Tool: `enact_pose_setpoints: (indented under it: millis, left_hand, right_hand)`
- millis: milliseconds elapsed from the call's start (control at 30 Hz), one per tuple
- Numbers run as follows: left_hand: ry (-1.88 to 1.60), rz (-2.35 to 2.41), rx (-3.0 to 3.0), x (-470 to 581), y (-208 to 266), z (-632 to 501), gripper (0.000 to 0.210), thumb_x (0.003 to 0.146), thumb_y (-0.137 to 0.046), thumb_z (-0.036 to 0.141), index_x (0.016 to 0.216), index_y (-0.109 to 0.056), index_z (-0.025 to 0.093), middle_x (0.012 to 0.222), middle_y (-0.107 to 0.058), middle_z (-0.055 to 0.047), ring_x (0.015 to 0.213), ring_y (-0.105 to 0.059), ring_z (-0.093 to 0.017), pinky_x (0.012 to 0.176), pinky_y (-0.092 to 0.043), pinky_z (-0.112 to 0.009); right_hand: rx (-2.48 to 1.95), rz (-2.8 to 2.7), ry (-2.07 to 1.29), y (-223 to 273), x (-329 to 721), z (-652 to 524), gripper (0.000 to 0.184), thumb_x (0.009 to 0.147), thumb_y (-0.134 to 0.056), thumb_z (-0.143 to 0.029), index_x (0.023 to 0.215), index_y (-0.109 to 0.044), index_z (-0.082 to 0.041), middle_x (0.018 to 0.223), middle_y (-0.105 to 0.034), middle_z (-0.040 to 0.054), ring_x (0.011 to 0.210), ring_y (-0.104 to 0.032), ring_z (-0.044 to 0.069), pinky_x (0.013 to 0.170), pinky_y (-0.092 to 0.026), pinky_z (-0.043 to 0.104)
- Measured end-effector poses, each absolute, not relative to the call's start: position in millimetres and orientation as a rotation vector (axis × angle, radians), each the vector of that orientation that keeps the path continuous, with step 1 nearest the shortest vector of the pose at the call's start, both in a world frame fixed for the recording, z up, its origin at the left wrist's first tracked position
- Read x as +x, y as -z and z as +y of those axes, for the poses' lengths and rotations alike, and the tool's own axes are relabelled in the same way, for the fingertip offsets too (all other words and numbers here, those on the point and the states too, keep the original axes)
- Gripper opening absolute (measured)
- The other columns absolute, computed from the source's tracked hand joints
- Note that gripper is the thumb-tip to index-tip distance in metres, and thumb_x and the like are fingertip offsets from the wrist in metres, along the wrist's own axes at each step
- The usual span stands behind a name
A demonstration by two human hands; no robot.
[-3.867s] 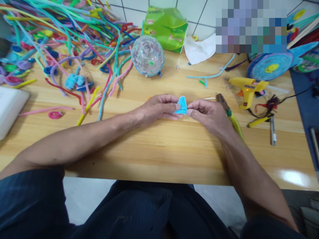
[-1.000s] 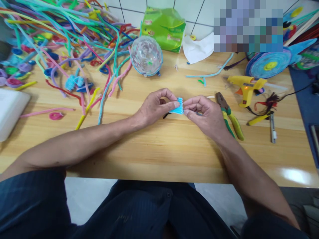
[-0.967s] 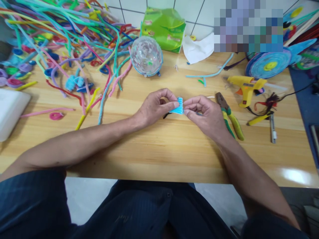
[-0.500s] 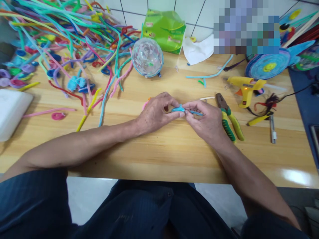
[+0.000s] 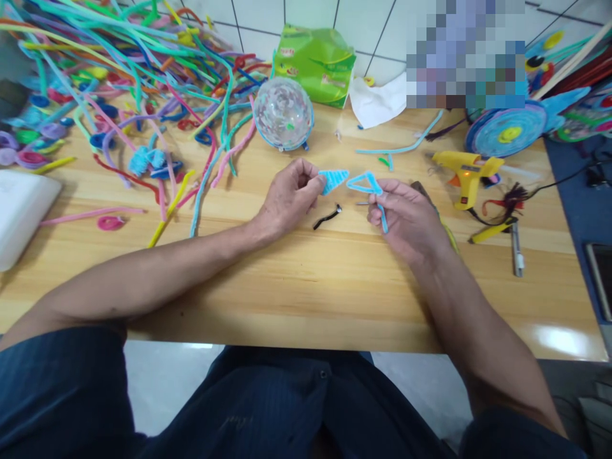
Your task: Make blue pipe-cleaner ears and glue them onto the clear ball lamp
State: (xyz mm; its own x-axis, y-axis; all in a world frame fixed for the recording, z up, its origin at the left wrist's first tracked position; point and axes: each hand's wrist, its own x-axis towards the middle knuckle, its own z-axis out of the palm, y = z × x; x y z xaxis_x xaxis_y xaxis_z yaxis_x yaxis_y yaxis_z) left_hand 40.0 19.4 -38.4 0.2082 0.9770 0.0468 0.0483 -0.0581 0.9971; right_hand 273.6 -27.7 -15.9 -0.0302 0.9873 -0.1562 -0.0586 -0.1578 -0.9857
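Observation:
Between its thumb and fingers, my left hand [image 5: 291,199] pinches a light blue, filled triangle of pipe cleaner [image 5: 335,180]. My right hand [image 5: 406,213] is closed on a light blue pipe cleaner bent into an open triangle [image 5: 366,183], with a loose tail hanging below the fingers. The two triangles point at each other, a small gap apart. A short black piece [image 5: 326,218] with a pale tip lies on the table just below them. Partly hidden behind my right hand are the pliers [image 5: 447,234].
A heap of coloured pipe cleaners [image 5: 143,76] covers the back left. Behind my hands stand a clear dome [image 5: 284,115] and a green packet [image 5: 315,64]. To the right lie a yellow glue gun [image 5: 466,175], a utility knife [image 5: 517,248] and a round blue figure [image 5: 509,127].
My hands have moved apart from their joint hold. The left now shows a filled triangle, the right an open one. The black piece has come into sight, and the pliers are more covered.

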Motion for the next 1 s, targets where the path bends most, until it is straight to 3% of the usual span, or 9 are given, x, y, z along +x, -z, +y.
enact_pose_setpoints:
  millis: [167,333,500,600,833,1000]
  left_hand:
    - [-0.973,0.987,1.170,42.9,34.4,14.7,0.021,0.099,-0.071,0.018,0.088,-0.053,0.021,0.071,-0.070,0.003,0.061,-0.068,-0.012,0.062,-0.058,-0.025]
    - [-0.927,0.919,0.988,45.6,28.4,8.6,0.023,0.097,-0.076,0.020,0.089,-0.055,0.019,0.080,-0.076,0.001,0.075,-0.078,-0.013,0.079,-0.067,-0.029]
    - [-0.895,0.902,0.894,46.4,23.6,3.5,0.021,0.098,-0.077,0.020,0.089,-0.058,0.018,0.081,-0.078,0.000,0.078,-0.080,-0.014,0.082,-0.068,-0.028]
    - [-0.873,0.897,0.889,46.9,21.9,0.8,0.023,0.095,-0.081,0.023,0.091,-0.060,0.018,0.082,-0.078,0.000,0.080,-0.081,-0.014,0.083,-0.069,-0.029]
    - [-0.848,0.834,0.883,47.7,21.3,-1.6,0.022,0.093,-0.083,0.018,0.095,-0.061,0.017,0.086,-0.080,0.000,0.085,-0.082,-0.014,0.085,-0.067,-0.027]
    - [-0.819,0.777,0.907,47.9,20.1,-3.1,0.015,0.093,-0.080,0.017,0.095,-0.065,0.017,0.106,-0.084,-0.005,0.094,-0.082,-0.016,0.087,-0.067,-0.029]
  right_hand:
    - [-1.189,-0.991,-1.544,14.2,282.4,-23.9,0.026,0.080,-0.090,-0.041,0.091,-0.069,-0.029,0.088,-0.072,-0.0024,0.064,-0.060,0.013,0.057,-0.051,0.030]
    - [-1.183,-1.002,-1.355,15.7,273.4,-27.4,0.028,0.076,-0.094,-0.040,0.093,-0.075,-0.029,0.084,-0.075,-0.0027,0.065,-0.062,0.014,0.060,-0.054,0.030]
    - [-1.170,-1.206,-0.830,23.5,260.6,-34.3,0.015,0.086,-0.089,-0.036,0.096,-0.079,-0.030,0.084,-0.076,-0.0014,0.071,-0.067,0.016,0.070,-0.059,0.035]
    - [-1.158,-1.305,-0.680,27.3,257.6,-37.9,0.011,0.090,-0.087,-0.034,0.099,-0.081,-0.033,0.088,-0.078,-0.0012,0.077,-0.071,0.018,0.075,-0.062,0.038]
    - [-1.213,-1.439,-0.597,30.0,256.7,-44.0,0.009,0.095,-0.083,-0.037,0.104,-0.082,-0.034,0.089,-0.079,-0.0015,0.084,-0.075,0.020,0.086,-0.064,0.042]
    - [-1.272,-1.421,-0.690,26.7,250.5,-46.7,0.011,0.096,-0.081,-0.039,0.103,-0.081,-0.031,0.095,-0.081,0.0002,0.090,-0.076,0.021,0.091,-0.064,0.043]
